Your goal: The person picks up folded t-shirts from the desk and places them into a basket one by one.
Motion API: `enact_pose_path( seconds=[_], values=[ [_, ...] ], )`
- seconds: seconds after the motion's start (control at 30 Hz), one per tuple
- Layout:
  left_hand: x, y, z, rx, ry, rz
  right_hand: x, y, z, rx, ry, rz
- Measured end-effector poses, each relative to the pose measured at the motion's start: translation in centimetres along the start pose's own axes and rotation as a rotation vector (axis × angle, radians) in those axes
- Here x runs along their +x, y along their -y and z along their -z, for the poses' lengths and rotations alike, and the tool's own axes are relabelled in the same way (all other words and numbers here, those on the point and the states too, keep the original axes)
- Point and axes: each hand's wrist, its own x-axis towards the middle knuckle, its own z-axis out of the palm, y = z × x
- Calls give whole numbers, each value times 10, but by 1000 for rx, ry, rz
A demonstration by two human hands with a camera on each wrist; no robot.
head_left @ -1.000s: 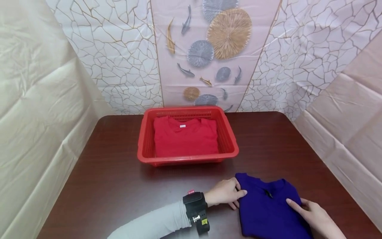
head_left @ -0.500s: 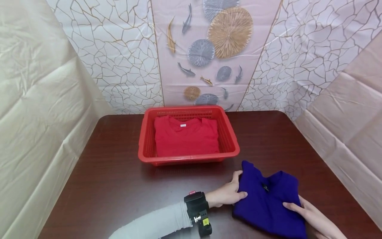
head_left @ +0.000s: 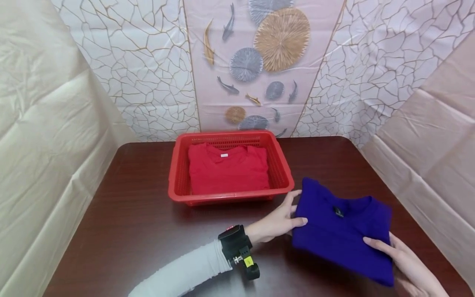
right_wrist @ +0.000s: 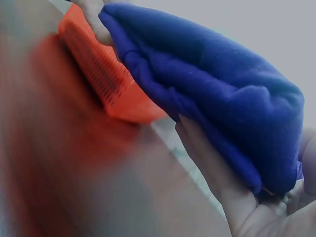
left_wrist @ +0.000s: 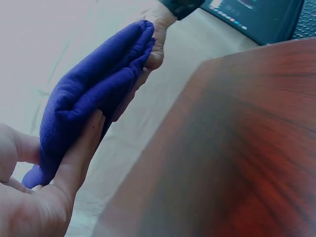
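Observation:
A folded dark blue shirt [head_left: 341,231], with a small black neck label, hangs raised over the brown table in the head view, its near edge tilted down to the right. My left hand [head_left: 276,222] grips its left side, thumb on top and some fingers hidden underneath. On the opposite side, my right hand [head_left: 412,264] pinches the shirt between thumb above and fingers below. Both wrist views show the thick folded layers of the shirt [left_wrist: 84,103] from the side. Fingers of the right hand [right_wrist: 247,212] support it from beneath in the right wrist view.
A red plastic basket [head_left: 230,197] stands at the table's back middle, beyond my left hand. Inside lies a folded red shirt [head_left: 228,169] with a white label. Draped cloth walls [head_left: 48,156] enclose the table [head_left: 122,231]. A laptop [left_wrist: 261,19] shows in the left wrist view.
Both hands have lifted the blue shirt off the table and moved it forward, close to the basket's right front corner. The left hand's fingers have slid beneath its side. The basket stays put.

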Motion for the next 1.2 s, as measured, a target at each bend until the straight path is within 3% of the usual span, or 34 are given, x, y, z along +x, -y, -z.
enact_pose_path(
  seconds=[0.17, 0.3, 0.43, 0.63, 0.93, 1.2],
  values=[
    [-7, -26, 15, -11, -6, -31, 12, 22, -22, -36, -63, 59],
    [-12, -43, 34, -1, -34, -61, 33, 40, -39, 9, -47, 84],
    [-20, -57, 53, 15, -85, -87, 58, 57, -57, 10, -37, 64],
    [-34, -75, 86, 6, -184, -106, 100, 76, -85, -73, -67, 47],
    [-54, -86, 141, -4, -389, -89, 177, 92, -122, -219, -44, 57],
    [-65, -86, 184, 104, -526, -52, 240, 87, -147, -297, -49, 52]
  ],
)
